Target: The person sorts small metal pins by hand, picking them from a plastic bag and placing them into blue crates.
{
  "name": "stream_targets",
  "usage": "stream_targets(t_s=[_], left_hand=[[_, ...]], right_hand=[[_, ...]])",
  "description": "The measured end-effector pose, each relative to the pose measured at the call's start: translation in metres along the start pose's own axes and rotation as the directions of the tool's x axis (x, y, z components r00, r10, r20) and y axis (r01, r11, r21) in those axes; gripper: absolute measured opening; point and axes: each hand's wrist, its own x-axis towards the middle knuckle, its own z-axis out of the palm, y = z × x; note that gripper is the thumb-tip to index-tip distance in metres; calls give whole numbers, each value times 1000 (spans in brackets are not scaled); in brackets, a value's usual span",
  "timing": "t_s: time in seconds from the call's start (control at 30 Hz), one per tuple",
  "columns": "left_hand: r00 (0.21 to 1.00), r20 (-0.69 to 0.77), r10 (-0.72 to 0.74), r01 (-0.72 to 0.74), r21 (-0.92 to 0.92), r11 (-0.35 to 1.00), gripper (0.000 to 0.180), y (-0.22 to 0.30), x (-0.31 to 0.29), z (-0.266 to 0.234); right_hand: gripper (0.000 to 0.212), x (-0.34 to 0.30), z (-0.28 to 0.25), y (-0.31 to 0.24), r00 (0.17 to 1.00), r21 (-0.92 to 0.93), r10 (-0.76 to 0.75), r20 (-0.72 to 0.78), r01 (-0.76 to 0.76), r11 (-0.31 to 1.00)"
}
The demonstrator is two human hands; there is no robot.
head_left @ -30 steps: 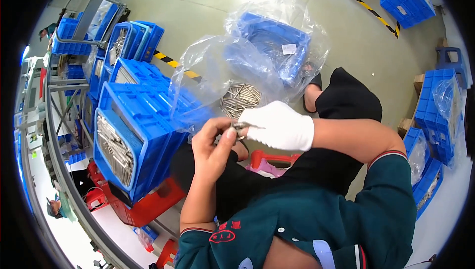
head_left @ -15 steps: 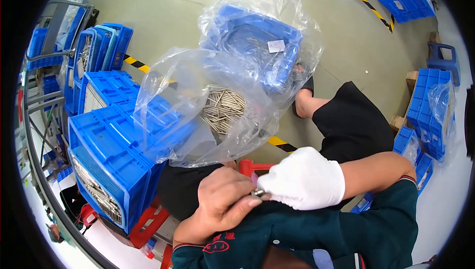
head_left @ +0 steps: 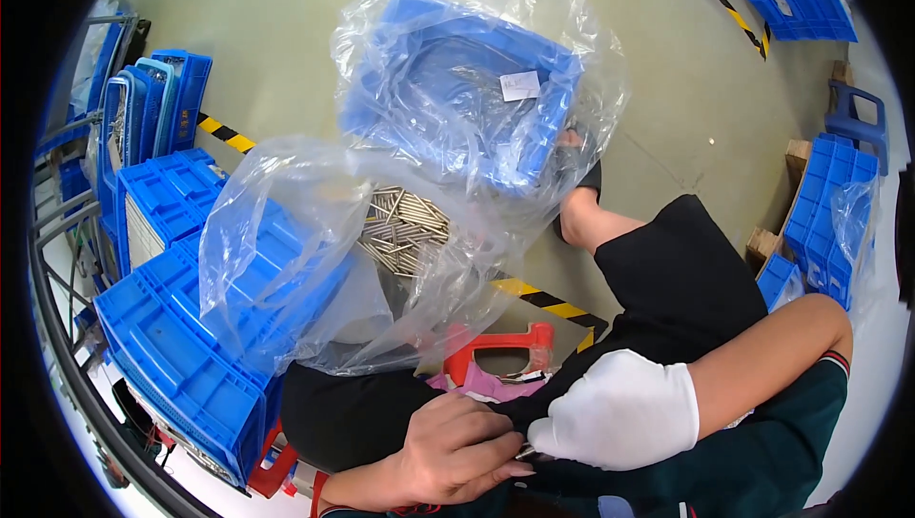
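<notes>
My bare left hand [head_left: 459,451] is closed, with thumb and fingers pinching a small shiny metal piece [head_left: 527,451] low over my lap. My right hand [head_left: 618,415], in a white glove, is closed at the other end of that piece. Most of the piece is hidden between the fingers, so its full shape cannot be made out. Ahead and to the left, many metal pins [head_left: 405,232] lie heaped in an open clear plastic bag [head_left: 253,199]. Beyond them, a blue crate [head_left: 558,75] lined with clear plastic holds more small metal parts and a white paper label [head_left: 520,86].
Blue crates [head_left: 191,313] stand stacked close on my left. A red plastic frame [head_left: 500,342] and a pink cloth [head_left: 491,385] are just before my lap. More blue crates [head_left: 827,218] stand at the right. Yellow-black tape [head_left: 558,306] marks the floor.
Both hands, still together on the metal piece, sit lower in the picture. My view has shifted, bringing more of the red frame and pink cloth into sight.
</notes>
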Motion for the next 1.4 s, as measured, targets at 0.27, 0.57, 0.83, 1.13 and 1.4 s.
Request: stream_targets(t_s=[0.27, 0.57, 0.83, 1.13, 1.4], left_hand=[[979, -125, -160, 168, 58, 984, 22, -12, 10, -4], [913, -222, -344, 353, 4, 936, 20, -15, 16, -7], [823, -278, -495, 459, -188, 868, 17, -20, 13, -3], [847, -245, -471, 479, -30, 877, 14, -22, 20, -8], [792, -325, -517, 534, -42, 845, 14, -17, 23, -2]], right_hand=[[9, 20, -15, 36, 1000, 14, 19, -9, -18, 1000], [14, 35, -7, 69, 999, 83, -12, -39, 16, 996], [15, 44, -7, 78, 989, 203, -62, -135, 89, 975], [13, 48, -2, 84, 985, 158, -97, -140, 119, 980], [11, 50, -3, 89, 986, 146, -131, -107, 145, 979]])
